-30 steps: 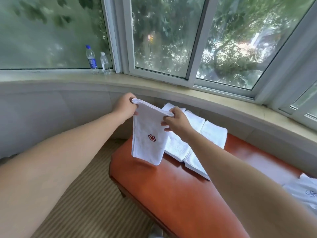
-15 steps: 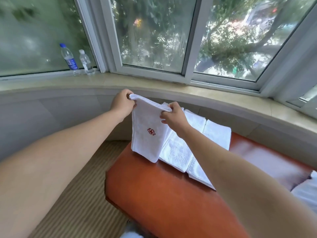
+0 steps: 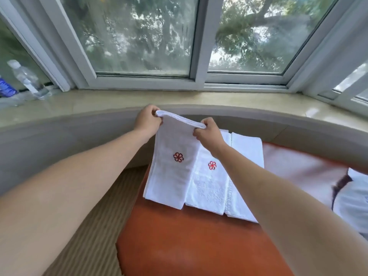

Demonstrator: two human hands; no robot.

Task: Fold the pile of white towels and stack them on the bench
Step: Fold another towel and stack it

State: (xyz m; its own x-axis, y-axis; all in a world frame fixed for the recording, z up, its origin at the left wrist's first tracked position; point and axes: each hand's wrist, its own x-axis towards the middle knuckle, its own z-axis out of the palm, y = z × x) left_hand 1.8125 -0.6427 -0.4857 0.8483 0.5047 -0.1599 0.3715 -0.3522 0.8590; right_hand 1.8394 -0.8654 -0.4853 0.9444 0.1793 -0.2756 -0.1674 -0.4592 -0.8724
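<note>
Hidden or hard to make out:
- My fingertips on both hands, tucked behind the top fold of the towel I hold.
- The far end of the orange surface (image 3: 199,246), covered by my right forearm and by a pale heap of cloth (image 3: 356,196) cut off at the right edge; I cannot tell how many pieces it holds.
- A dark strip beside that heap, too blurred to name.
- Two bottles (image 3: 27,80) on the window ledge (image 3: 99,102) at far left, one cut off by the edge.
- The trees outside, smeared by the glass.

Hands:
- My left hand (image 3: 147,121) pinches the left top corner of the folded towel (image 3: 171,166), knuckles toward me, forearm stretched forward from lower left.
- My right hand (image 3: 209,134) pinches the right top corner, thumb on the near face, forearm coming in from lower right.
- Both grasp the towel firmly; neither is released.

Towels:
- The held towel hangs as a long white strip with a red flower mark facing me; its lower end rests on the surface, at the left end.
- Just beside it, touching on the right, lie the laid towels (image 3: 209,188), flat, one showing the same red mark, another partly under my right arm.

Floor: striped carpet (image 3: 95,226) left of the surface.
</note>
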